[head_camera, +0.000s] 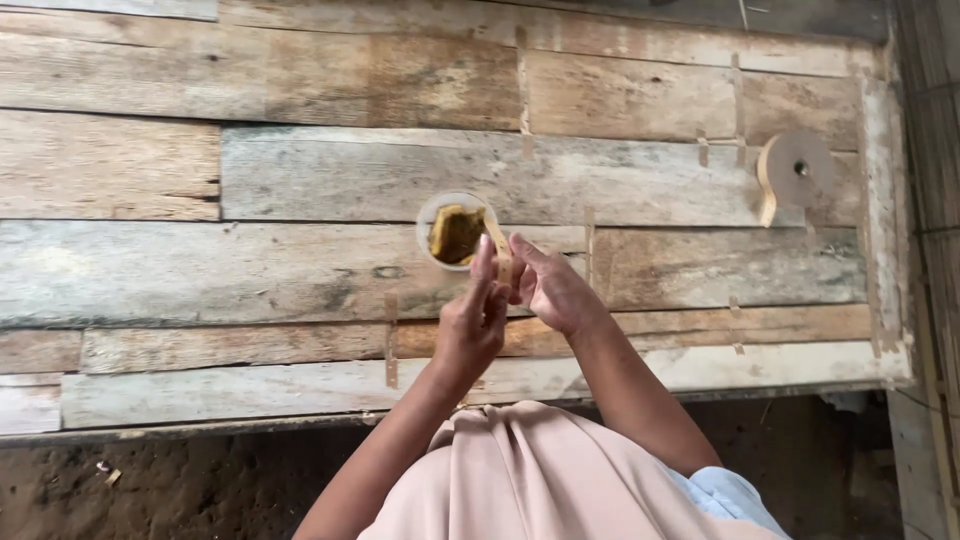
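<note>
Frame centre: our left hand (470, 325) and right hand (545, 290) pinch thin pale wooden strip (498, 248) beside small round cup of brown paste (455, 232) on plank worktop (300, 270). Strip light, likely brittle; we'd hold near lower end.

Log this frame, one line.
left hand: pinching wooden strip | right hand: on strip | cup: behind hands | wooden disc: far right
</note>
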